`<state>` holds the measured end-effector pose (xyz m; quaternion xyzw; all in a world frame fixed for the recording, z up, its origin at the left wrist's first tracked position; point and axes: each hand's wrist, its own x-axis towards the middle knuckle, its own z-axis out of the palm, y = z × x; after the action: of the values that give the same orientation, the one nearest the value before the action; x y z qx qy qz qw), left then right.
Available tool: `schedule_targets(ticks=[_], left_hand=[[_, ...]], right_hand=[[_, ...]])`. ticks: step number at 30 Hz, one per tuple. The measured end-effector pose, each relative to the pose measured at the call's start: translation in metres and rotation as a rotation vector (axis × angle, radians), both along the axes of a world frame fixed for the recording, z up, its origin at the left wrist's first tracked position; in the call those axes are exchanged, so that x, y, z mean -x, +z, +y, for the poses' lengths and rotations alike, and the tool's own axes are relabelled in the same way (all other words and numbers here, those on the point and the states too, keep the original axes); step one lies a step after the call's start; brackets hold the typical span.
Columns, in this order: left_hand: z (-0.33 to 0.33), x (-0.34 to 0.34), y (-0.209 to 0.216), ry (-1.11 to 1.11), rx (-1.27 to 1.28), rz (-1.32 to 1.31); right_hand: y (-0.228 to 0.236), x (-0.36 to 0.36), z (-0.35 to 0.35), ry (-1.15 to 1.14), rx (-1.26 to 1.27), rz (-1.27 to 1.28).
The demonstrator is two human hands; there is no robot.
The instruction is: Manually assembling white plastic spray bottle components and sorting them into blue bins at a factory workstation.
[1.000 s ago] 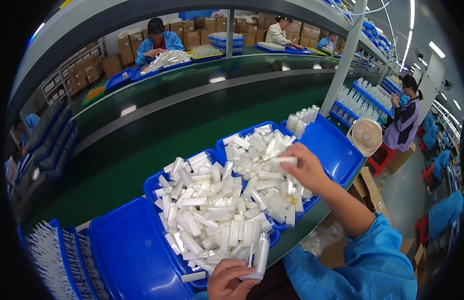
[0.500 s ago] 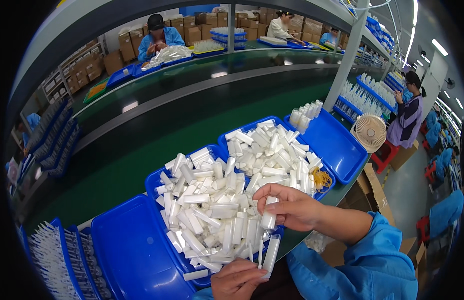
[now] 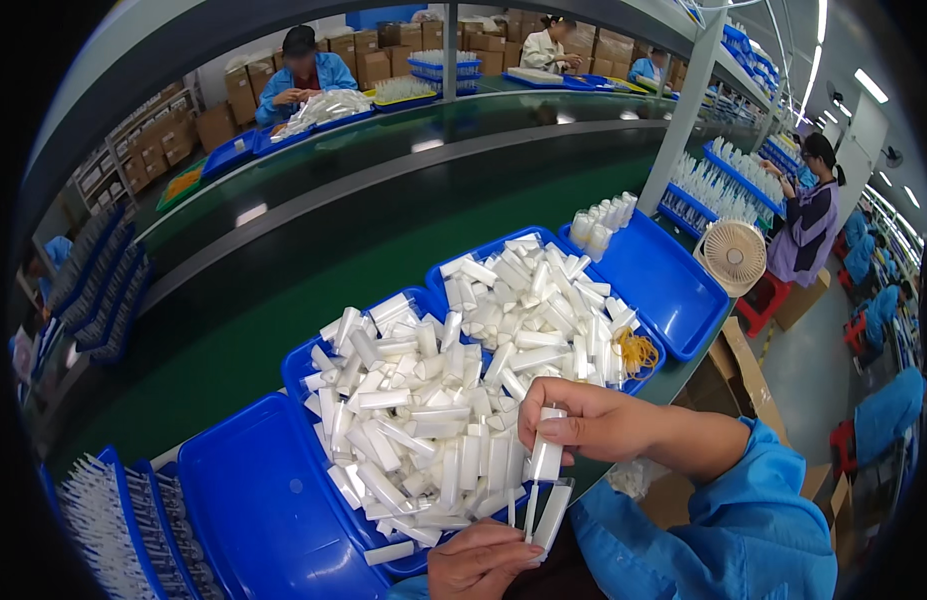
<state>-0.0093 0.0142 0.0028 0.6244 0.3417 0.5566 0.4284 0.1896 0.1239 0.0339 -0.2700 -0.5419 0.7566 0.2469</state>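
My right hand (image 3: 598,425) pinches a small white piece with clear edges (image 3: 547,455) between thumb and fingers, just above my left hand. My left hand (image 3: 488,562) is closed on the lower end of a longer white piece in a clear sleeve (image 3: 552,522). A thin white stick (image 3: 531,512) stands beside that piece, between the two hands; whether it joins either piece I cannot tell. Behind my hands, a heap of similar white pieces in clear sleeves (image 3: 423,415) fills two adjoining blue trays (image 3: 295,372).
Yellow rubber bands (image 3: 637,352) lie at the heap's right edge. A blue tray (image 3: 673,300) beyond holds several upright white bottles (image 3: 601,222). At left are another blue tray (image 3: 268,490) and racks of thin white sticks (image 3: 98,520). A fan (image 3: 731,252) stands right; co-workers sit across the green conveyor (image 3: 313,240).
My right hand has lowered and turned its white piece, bringing it nearer the one in my left hand. My left hand stays almost in place. The whole view has shifted slightly.
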Motion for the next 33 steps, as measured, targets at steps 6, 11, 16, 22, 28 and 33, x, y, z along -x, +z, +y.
schedule_targets(ticks=[6, 11, 16, 22, 28, 33], left_hand=[[0.000, 0.000, 0.001, -0.010, -0.005, 0.016], [-0.001, 0.000, 0.001, 0.009, -0.001, 0.031], [-0.002, 0.002, -0.001, -0.041, 0.047, 0.029], [-0.005, 0.007, -0.002, -0.172, -0.114, 0.060], [-0.004, 0.007, -0.001, -0.148, -0.126, 0.091], [-0.011, 0.002, -0.003, -0.074, -0.061, -0.059]], right_hand=[[-0.010, 0.004, -0.003, -0.001, 0.218, 0.175], [-0.005, 0.002, -0.003, 0.022, -0.140, -0.104], [0.023, 0.001, -0.009, 0.131, -0.610, -0.486], [0.020, -0.005, -0.012, 0.204, -0.362, -0.240], [0.008, -0.001, -0.019, 0.182, -0.535, -0.180], [0.008, 0.005, -0.023, 0.280, -0.638, -0.247]])
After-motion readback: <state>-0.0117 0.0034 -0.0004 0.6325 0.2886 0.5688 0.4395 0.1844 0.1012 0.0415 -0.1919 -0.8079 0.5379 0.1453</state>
